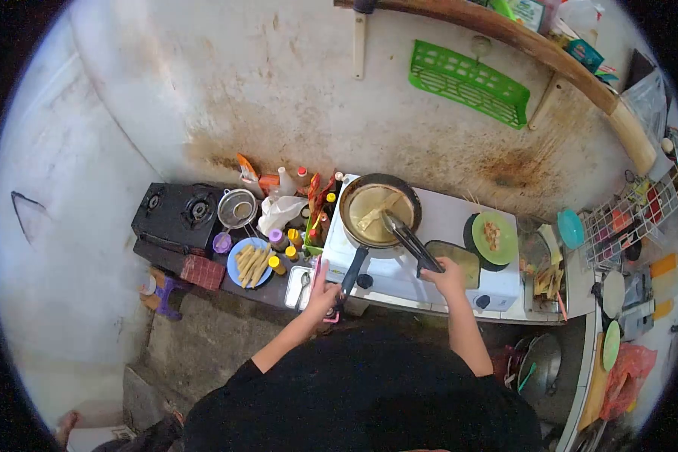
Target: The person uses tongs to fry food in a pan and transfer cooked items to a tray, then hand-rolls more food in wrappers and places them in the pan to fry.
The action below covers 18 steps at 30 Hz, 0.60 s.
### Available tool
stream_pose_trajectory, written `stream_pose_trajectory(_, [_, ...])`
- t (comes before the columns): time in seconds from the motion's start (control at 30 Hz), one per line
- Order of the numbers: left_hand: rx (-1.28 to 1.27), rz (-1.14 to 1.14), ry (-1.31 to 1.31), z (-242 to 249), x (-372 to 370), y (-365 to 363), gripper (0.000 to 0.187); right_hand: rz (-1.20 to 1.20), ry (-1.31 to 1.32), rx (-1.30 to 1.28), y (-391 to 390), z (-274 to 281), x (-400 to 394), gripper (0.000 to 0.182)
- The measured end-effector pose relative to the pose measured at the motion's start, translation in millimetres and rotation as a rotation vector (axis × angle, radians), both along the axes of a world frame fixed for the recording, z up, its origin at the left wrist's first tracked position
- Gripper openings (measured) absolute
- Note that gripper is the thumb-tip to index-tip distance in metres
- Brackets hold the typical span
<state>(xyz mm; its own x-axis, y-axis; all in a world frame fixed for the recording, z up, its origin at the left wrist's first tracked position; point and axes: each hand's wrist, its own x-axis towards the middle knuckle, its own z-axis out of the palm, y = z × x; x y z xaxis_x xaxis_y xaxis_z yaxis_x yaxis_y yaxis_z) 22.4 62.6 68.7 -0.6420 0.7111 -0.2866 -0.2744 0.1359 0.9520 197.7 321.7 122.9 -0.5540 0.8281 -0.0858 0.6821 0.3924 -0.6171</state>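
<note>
A dark frying pan with a pale food piece in shallow liquid rests on the white stove. Its black handle runs down to my left hand, whose fingers are closed round the handle's end; something pink shows beside that hand. In my right hand are black-handled tongs, their metal tips inside the pan at the food piece. Between the pan and my right hand, a rectangular dark tray lies on the stove.
Right of the pan, a green plate holds food. To the left are a blue plate of rolled pieces, bottles, a strainer and a black stove. A metal tray with a spoon lies near my left hand.
</note>
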Motion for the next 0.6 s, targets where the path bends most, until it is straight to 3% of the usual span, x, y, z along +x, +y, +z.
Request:
stream_pose_trajectory(0.03, [-0.081,-0.051,-0.016,1,0,4,0.046,-0.013,0.055,-0.045,9,-17,6,0.052])
stream_pose_trajectory(0.17, [-0.011,-0.131,-0.116,10,5,14,0.026,-0.119,0.112,-0.268,13,-23,17,0.046])
stream_pose_trajectory(0.27, [-0.044,0.003,-0.144,12,9,17,0.023,-0.163,0.032,-0.462,6,-3,17,0.045])
stream_pose_trajectory(0.37, [-0.043,0.014,-0.133,-2,6,14,0.021,-0.107,0.115,-0.522,-6,15,11,0.043])
stream_pose_trajectory(0.6, [-0.072,0.070,-0.136,-9,10,-5,0.022,-0.061,-0.027,-0.201,15,-10,-11,0.048])
